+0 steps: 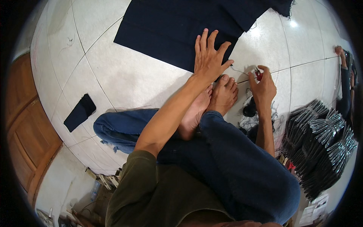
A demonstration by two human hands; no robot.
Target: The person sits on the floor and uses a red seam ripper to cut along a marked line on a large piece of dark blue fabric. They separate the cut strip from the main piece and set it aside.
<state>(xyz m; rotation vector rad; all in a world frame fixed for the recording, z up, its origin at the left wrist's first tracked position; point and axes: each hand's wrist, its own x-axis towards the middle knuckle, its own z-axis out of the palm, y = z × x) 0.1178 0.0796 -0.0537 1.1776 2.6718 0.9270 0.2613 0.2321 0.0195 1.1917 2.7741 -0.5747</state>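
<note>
A large piece of dark navy cloth (166, 30) lies flat on the tiled floor in front of my bare feet. My left hand (209, 56) rests on its near edge, palm down with fingers spread. Just to the right, my right hand (263, 85) is closed around a small red tool with a metal tip, seemingly thread snips (259, 74), partly hidden by the fingers. A thin thread (239, 69) runs from the cloth's corner toward that hand. Frayed threads hang along the cloth's right edge.
Dark thread scraps (249, 109) lie beside my right forearm. Bundled black glossy strips (317, 147) are piled at the right. Another person's arm (343, 83) shows at the far right rim. A small folded dark cloth (80, 112) lies left, near a wooden door (34, 140).
</note>
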